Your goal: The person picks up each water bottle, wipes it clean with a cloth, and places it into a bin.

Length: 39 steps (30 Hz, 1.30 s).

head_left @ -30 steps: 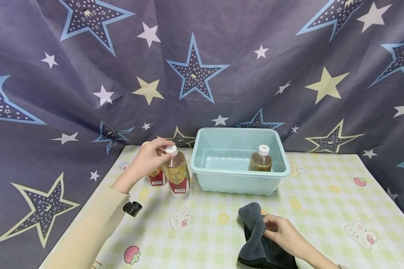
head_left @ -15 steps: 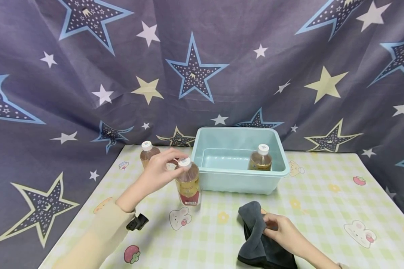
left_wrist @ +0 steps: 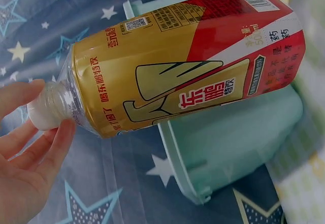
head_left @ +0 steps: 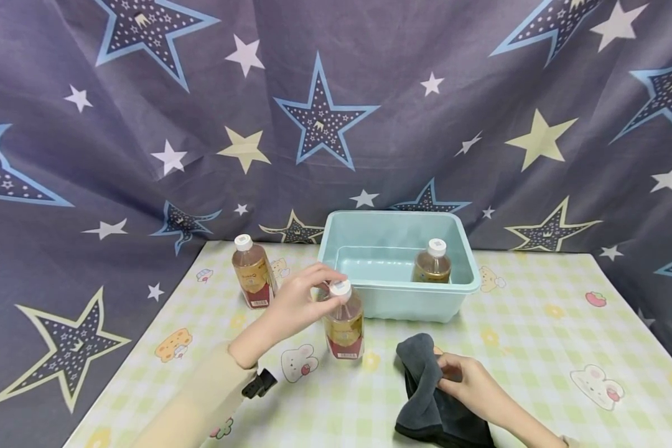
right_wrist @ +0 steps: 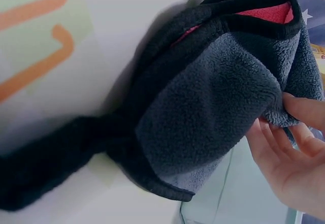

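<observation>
My left hand [head_left: 302, 302] pinches the white cap of a drink bottle [head_left: 345, 330] with a gold and red label, in front of the basin's left part. In the left wrist view that bottle [left_wrist: 167, 71] fills the middle, with the fingers of my left hand [left_wrist: 35, 148] round its cap. My right hand [head_left: 473, 386] holds a dark grey cloth [head_left: 420, 386] at the front of the table. Seen from the right wrist, the cloth [right_wrist: 208, 102] has black edging and a red inner side, and thumb and fingers of my right hand [right_wrist: 289, 153] pinch its edge.
A light blue basin [head_left: 397, 302] stands at the back, with another bottle [head_left: 432, 267] upright in its right part. A similar bottle [head_left: 253, 274] stands at the back left of the checked tablecloth [head_left: 537, 348]. Behind hangs a star-patterned curtain [head_left: 403, 143].
My left hand has moved the bottle rightward and nearer to me, away from the other bottle at the back left. My right hand and the cloth have stayed in place.
</observation>
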Motion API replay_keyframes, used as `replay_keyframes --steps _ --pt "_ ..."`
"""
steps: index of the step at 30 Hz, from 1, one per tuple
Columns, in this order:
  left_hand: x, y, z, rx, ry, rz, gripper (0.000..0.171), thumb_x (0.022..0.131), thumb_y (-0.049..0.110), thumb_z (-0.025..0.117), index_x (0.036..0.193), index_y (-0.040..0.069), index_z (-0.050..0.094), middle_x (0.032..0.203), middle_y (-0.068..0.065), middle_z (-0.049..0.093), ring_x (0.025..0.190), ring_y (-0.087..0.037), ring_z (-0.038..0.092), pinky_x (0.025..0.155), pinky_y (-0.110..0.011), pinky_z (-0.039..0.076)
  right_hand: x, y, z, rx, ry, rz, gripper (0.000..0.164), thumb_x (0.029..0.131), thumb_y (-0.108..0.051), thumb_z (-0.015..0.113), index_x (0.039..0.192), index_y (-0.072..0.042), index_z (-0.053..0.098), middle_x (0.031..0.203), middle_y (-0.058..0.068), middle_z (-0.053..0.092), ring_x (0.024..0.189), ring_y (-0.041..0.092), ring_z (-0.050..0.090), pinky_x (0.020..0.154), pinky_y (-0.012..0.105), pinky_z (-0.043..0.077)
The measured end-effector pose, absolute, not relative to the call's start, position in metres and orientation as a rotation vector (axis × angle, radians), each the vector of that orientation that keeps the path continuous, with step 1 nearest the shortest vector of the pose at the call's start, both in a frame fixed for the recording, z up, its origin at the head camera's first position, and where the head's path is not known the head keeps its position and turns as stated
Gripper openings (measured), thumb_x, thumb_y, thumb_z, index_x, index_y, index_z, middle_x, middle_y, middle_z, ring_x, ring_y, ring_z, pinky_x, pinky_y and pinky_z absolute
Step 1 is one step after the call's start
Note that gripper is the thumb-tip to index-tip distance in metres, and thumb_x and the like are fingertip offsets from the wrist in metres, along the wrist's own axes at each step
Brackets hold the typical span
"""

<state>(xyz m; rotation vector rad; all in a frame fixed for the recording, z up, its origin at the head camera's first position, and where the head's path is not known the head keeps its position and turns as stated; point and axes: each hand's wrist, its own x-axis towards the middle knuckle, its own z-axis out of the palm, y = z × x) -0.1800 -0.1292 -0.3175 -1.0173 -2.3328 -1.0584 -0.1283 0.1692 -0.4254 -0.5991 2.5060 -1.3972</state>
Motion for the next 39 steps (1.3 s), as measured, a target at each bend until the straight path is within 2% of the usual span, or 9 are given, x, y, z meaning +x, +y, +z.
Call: replay_keyframes --steps 6,16,25,34,39 --pt "-0.178 -0.114 -0.324 -1.057 -2.342 -1.101 0.024 0.073 0.008 0.072 0.095 0.003 0.065 0.090 -0.002 0.061 0.075 -0.010 0.057 0.066 -0.022 0.051 -0.127 0.170 -0.424 -0.602 2.507 -1.406 0.005 0.080 -0.004 0.062 0.084 -0.005 0.059 0.088 0.005 0.062 0.081 0.013 0.061 0.067 0.022 0.051" --pt "-0.176 -0.095 -0.338 -1.126 -2.306 -1.107 0.025 0.072 0.010 0.072 0.096 0.003 0.065 0.089 -0.001 0.061 0.076 -0.010 0.057 0.068 -0.018 0.049 -0.128 0.170 -0.421 -0.601 2.540 -1.387 0.005 0.080 -0.007 0.063 0.083 -0.006 0.059 0.088 0.005 0.063 0.083 0.018 0.062 0.068 0.023 0.052" --pt "-0.174 -0.086 -0.349 -1.130 -2.333 -1.106 0.026 0.072 0.013 0.072 0.096 0.005 0.065 0.091 0.000 0.061 0.081 -0.009 0.057 0.069 -0.017 0.048 -0.128 0.171 -0.420 -0.624 2.551 -1.422 0.004 0.080 -0.005 0.063 0.084 -0.006 0.060 0.094 0.011 0.063 0.086 0.019 0.062 0.069 0.022 0.051" --pt "-0.176 -0.085 -0.352 -1.111 -2.343 -1.140 0.027 0.073 0.014 0.072 0.097 0.003 0.065 0.091 -0.001 0.062 0.079 -0.010 0.057 0.068 -0.014 0.049 -0.132 0.171 -0.410 -0.646 2.610 -1.420 0.009 0.079 0.001 0.060 0.083 -0.007 0.060 0.085 0.003 0.062 0.078 0.007 0.060 0.067 0.024 0.051" --pt "-0.177 -0.085 -0.351 -1.103 -2.348 -1.154 0.026 0.074 0.014 0.071 0.097 0.003 0.066 0.091 -0.003 0.062 0.077 -0.010 0.058 0.068 -0.013 0.049 -0.136 0.168 -0.397 -0.636 2.611 -1.443 0.008 0.080 0.003 0.058 0.083 -0.004 0.060 0.084 0.004 0.061 0.076 0.009 0.059 0.062 0.023 0.051"
